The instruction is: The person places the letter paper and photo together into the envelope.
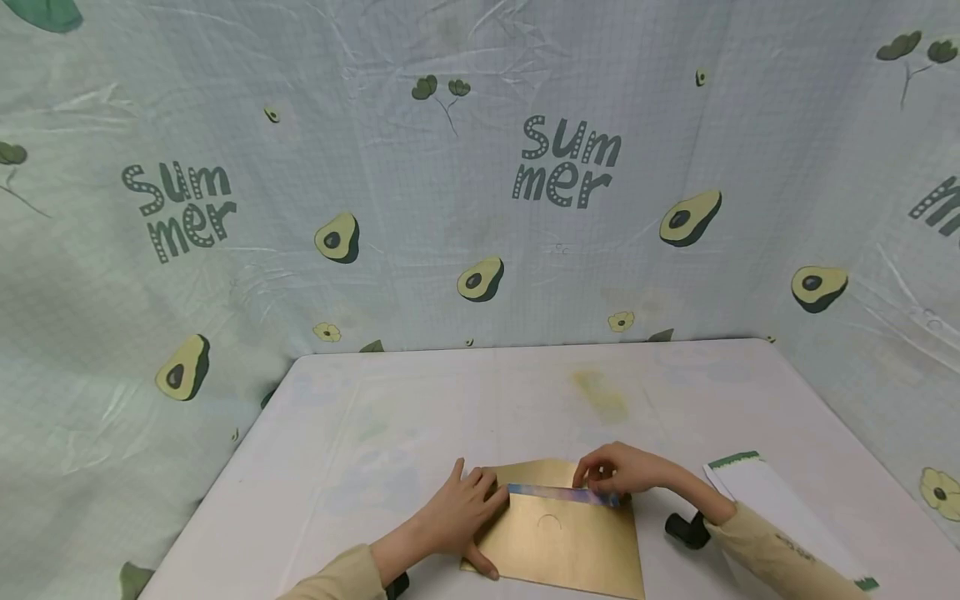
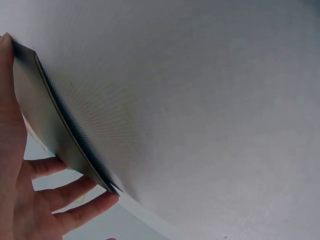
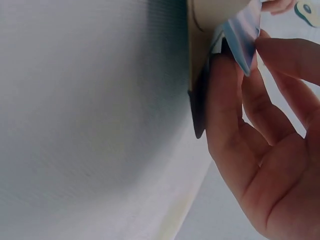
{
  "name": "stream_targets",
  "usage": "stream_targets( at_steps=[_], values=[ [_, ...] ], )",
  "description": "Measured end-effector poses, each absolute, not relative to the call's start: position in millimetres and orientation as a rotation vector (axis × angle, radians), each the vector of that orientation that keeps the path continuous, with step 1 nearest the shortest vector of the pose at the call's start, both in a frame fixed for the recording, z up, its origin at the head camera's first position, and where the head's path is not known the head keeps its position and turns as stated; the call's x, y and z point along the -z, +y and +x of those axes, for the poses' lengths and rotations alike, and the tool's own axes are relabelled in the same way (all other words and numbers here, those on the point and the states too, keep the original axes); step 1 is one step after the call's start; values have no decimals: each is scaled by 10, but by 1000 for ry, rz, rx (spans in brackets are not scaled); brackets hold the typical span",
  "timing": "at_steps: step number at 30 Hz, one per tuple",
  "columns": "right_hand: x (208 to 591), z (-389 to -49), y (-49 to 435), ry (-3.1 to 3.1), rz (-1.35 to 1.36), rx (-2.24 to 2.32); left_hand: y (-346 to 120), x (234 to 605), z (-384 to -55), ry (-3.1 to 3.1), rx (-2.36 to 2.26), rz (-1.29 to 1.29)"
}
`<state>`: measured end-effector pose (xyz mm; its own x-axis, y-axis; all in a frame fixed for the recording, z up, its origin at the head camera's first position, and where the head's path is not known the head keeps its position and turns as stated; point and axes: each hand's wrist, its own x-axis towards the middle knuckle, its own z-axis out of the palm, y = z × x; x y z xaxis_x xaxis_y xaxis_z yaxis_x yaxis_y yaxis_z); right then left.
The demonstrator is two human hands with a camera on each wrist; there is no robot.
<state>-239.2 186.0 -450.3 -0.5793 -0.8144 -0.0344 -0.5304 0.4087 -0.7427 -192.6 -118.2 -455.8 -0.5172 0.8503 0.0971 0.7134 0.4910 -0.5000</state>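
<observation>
A gold envelope [image 1: 573, 546] lies at the table's near edge, its flap [image 1: 536, 473] opened away from the person. A blue and purple card [image 1: 558, 494] shows as a strip along the envelope's mouth; most of it is hidden inside. My left hand [image 1: 459, 515] holds the envelope's left side, thumb at the lower corner and fingers near the top. With the right hand [image 1: 621, 469] I pinch the card's upper right end. In the right wrist view, a corner of the card [image 3: 241, 37] stands out between the fingers, beside the envelope's edge.
A white sheet or packet [image 1: 787, 512] with green ends lies to the right, partly behind the right forearm. Black wrist-camera parts [image 1: 686, 531] show beside the right wrist. A hanging cloth [image 1: 420, 192] printed with avocados borders the white table [image 1: 420, 400].
</observation>
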Motion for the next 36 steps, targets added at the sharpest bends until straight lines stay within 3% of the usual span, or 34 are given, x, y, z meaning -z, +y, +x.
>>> stream_targets(
  at_steps=[36],
  values=[
    [4435,-2496,1806,2038,-983,917,-1144,4576,-1926,-2415,-610,-1272]
  ],
)
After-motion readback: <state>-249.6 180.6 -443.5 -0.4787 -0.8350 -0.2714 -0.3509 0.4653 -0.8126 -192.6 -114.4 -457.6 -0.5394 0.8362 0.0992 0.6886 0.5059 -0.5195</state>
